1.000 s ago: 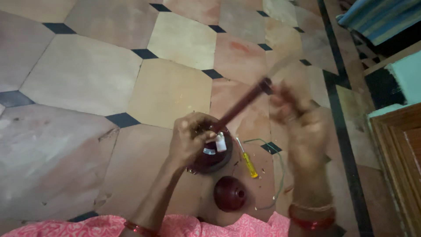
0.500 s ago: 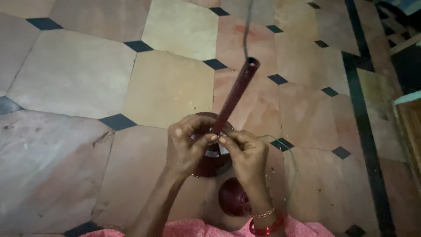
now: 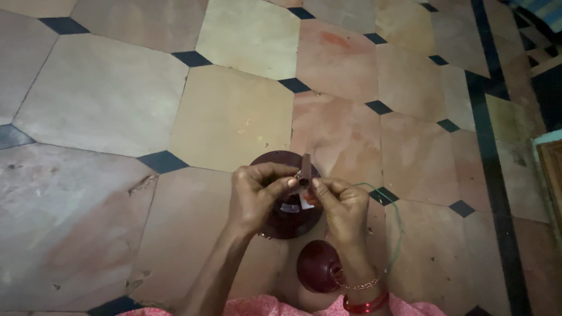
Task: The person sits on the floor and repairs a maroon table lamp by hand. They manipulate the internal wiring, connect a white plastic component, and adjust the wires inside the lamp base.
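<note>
Fingertips of the left hand (image 3: pixel 257 196) and right hand (image 3: pixel 342 205) pinch the near end of a dark maroon rod (image 3: pixel 305 169), held above a round maroon dish (image 3: pixel 287 216). Below lies a maroon dome cap (image 3: pixel 319 266); a thin green wire (image 3: pixel 398 234) curves across the tiled floor (image 3: pixel 234 111).

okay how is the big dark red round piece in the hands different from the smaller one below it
The big piece is wider and flatter, held by the left hand and right hand, with a rod on top. The small piece is dome-like, lies lower near the right wrist, and neither hand holds it. Both are dark red and round.
</note>
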